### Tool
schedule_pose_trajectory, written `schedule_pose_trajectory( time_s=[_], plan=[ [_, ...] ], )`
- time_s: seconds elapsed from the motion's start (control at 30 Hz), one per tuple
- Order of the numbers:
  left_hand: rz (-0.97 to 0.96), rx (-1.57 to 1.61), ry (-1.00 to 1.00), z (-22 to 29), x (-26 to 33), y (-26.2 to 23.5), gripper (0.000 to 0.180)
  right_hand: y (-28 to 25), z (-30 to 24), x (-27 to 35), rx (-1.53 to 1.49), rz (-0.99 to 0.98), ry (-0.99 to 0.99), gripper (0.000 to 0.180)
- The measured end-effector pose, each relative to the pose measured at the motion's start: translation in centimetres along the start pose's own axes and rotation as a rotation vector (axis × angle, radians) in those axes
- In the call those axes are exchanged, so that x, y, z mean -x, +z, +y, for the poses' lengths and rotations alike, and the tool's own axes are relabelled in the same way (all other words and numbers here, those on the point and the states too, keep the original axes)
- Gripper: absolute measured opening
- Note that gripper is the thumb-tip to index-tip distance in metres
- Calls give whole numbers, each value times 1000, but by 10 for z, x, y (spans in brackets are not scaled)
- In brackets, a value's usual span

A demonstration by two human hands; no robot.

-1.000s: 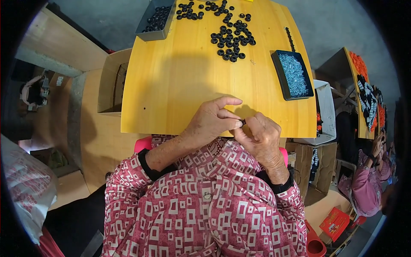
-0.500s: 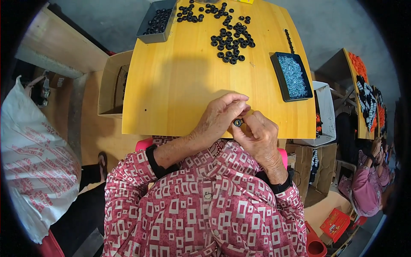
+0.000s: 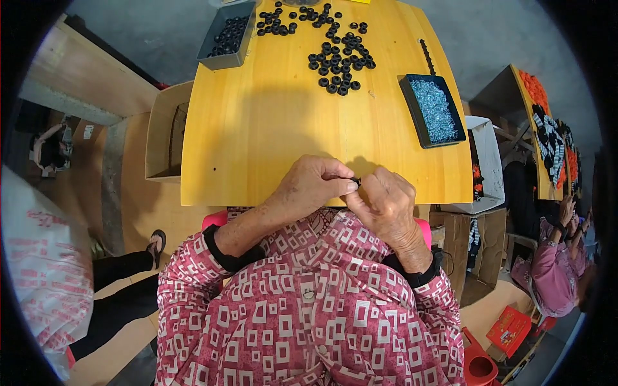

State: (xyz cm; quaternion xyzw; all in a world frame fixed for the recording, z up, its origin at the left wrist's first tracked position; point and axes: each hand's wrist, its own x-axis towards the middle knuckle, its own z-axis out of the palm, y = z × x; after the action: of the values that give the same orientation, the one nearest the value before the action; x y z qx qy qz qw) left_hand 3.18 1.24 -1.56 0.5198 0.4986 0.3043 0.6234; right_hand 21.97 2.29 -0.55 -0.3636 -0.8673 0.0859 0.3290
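Observation:
Close to the table's front edge, my two hands meet around a small black ring-shaped part (image 3: 356,182). My left hand (image 3: 314,185) has its thumb and forefinger pinched together at the part's left side. Curled fingers of my right hand (image 3: 385,201) grip the part from the right and cover most of it. Loose black rings (image 3: 340,62) of similar look lie scattered over the far middle of the yellow table (image 3: 257,141). Its finer details are too small to make out.
A grey bin (image 3: 222,63) of black rings stands at the far left. On the right a black tray (image 3: 443,144) holds small clear-blue pieces, with a dark strip (image 3: 427,56) behind it. Cardboard boxes (image 3: 161,138) flank the table. A person (image 3: 557,270) sits at the right.
My left hand has lowered and closed its fingertips on the black ring, which my right hand held facing up before. The white sack at the left has shifted lower.

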Motion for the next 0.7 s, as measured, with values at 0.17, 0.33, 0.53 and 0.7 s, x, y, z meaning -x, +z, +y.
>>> schedule_pose_trajectory(
  time_s=[0.17,0.33,0.53,0.7],
  plan=[
    [29,37,14,3,0,2,20,1,1,1,26,8,-36,26],
    [39,57,54,9,1,1,20,-2,2,-2,105,-7,-64,25],
    [-20,146,59,6,-3,2,20,-2,-1,-1,183,-25,-47,24],
    [-10,175,68,2,-3,-2,21,-7,-3,-6,91,-53,10,22]
  ],
)
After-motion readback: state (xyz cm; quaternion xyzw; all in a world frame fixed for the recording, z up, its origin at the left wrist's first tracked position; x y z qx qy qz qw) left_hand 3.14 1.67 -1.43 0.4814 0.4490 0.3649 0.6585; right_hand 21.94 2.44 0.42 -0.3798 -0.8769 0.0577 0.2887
